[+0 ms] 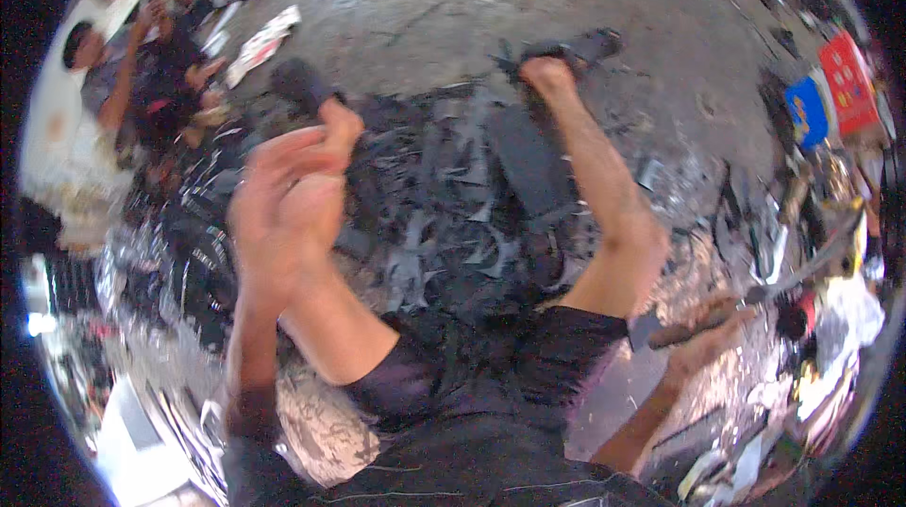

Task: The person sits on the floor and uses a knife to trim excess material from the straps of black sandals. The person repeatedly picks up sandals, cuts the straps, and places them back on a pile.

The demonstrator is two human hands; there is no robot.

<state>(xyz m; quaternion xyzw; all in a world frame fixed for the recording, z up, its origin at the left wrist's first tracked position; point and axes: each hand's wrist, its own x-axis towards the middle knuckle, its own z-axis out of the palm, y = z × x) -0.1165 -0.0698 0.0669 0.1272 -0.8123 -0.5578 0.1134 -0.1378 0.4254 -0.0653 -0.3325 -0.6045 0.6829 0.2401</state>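
My left hand [269, 205] is raised in front of my left knee, smeared by motion. Its fingers look stretched out, and I see nothing held in them. Out to the right, beside my right thigh, my right hand [706, 342] is closed round the brown handle of a long tool [694, 322]. From that handle a thin, grey, blade-like metal part runs toward the clutter at the right; blur hides its exact kind. Between my legs lie many dark scraps [411, 257] of sheet material. A larger dark flat piece [528, 162] rests among them, near my right shin.
Other people [142, 82] sit at the upper left, near a white and red printed sheet [264, 44]. A red box [847, 84] and a blue box [808, 113] stand at the right. Piled odds and ends and a crumpled whitish plastic bag [847, 318] crowd that side.
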